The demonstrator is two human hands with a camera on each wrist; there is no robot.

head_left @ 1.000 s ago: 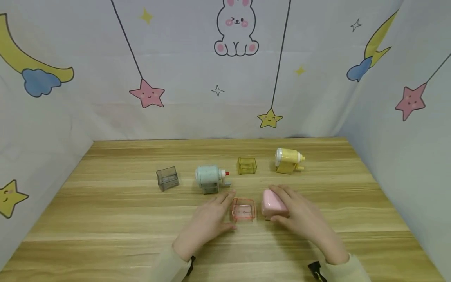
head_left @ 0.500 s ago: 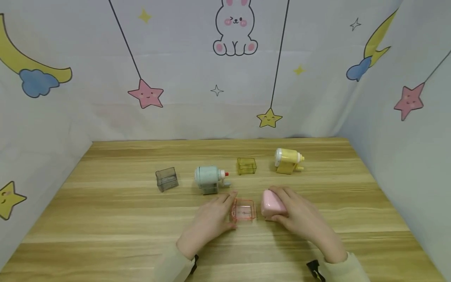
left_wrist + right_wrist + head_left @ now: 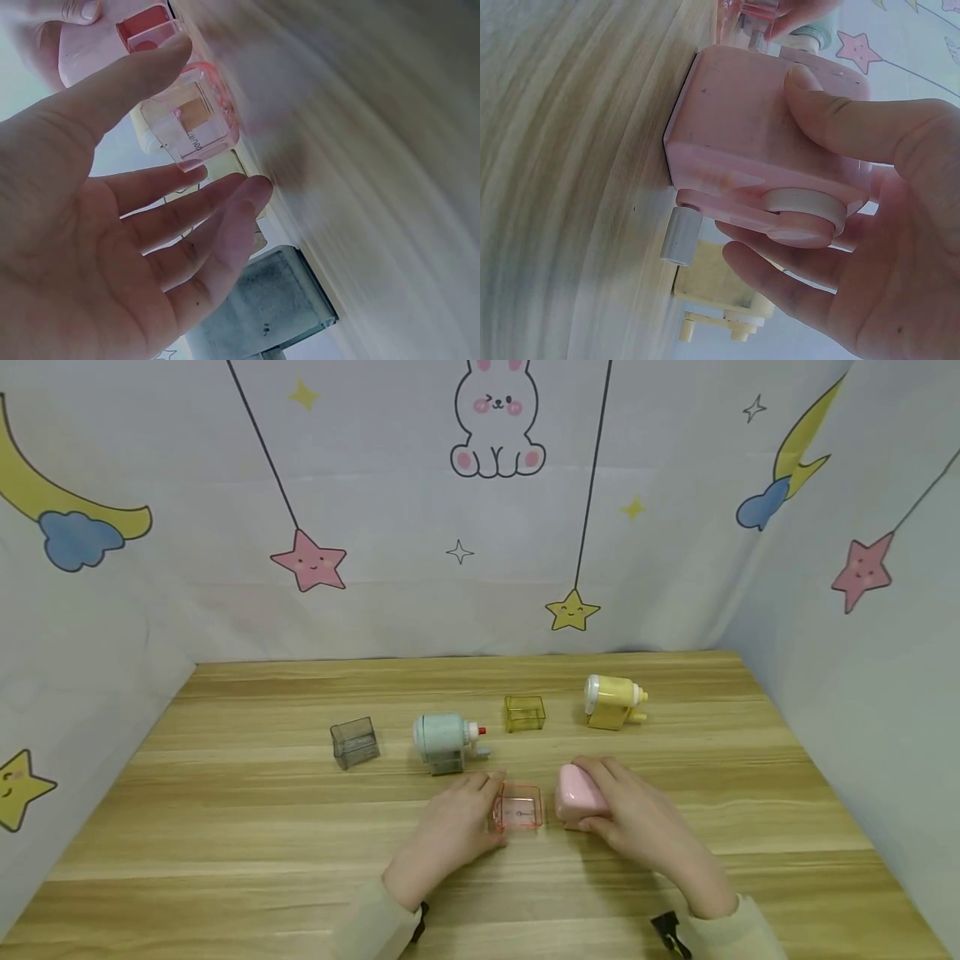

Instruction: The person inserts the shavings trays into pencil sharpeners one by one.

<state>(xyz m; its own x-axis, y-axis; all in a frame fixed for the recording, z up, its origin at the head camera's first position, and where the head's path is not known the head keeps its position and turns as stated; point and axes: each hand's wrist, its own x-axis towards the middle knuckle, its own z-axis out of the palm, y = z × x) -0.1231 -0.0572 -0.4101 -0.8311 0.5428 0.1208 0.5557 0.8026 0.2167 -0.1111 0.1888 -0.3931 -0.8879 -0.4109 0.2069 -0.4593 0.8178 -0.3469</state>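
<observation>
My right hand point(image 3: 637, 810) grips a pink crank pencil sharpener point(image 3: 742, 120), thumb on one side and fingers round the other, with the sharpener low at the table. Its grey-white crank knob point(image 3: 681, 236) points away from the palm. To its left lies a clear pink shavings drawer point(image 3: 520, 807), open side up in the head view. My left hand point(image 3: 453, 827) is at the drawer's left end, thumb at the near corner and forefinger at the far one. The left wrist view has these fingers loosely spread, fingertips right by the drawer point(image 3: 191, 124).
Behind the left hand stands a mint-green crank sharpener point(image 3: 442, 739). A smoky grey drawer point(image 3: 355, 743) lies farther left. Toward the back are a clear yellow drawer point(image 3: 525, 713) and a yellow crank sharpener point(image 3: 611, 702). A printed white cloth point(image 3: 390, 618) walls the table's back.
My left hand has edged right, its thumb and forefinger coming closer about the pink drawer's left end. The right hand stays on the pink sharpener. The head view has shifted slightly.
</observation>
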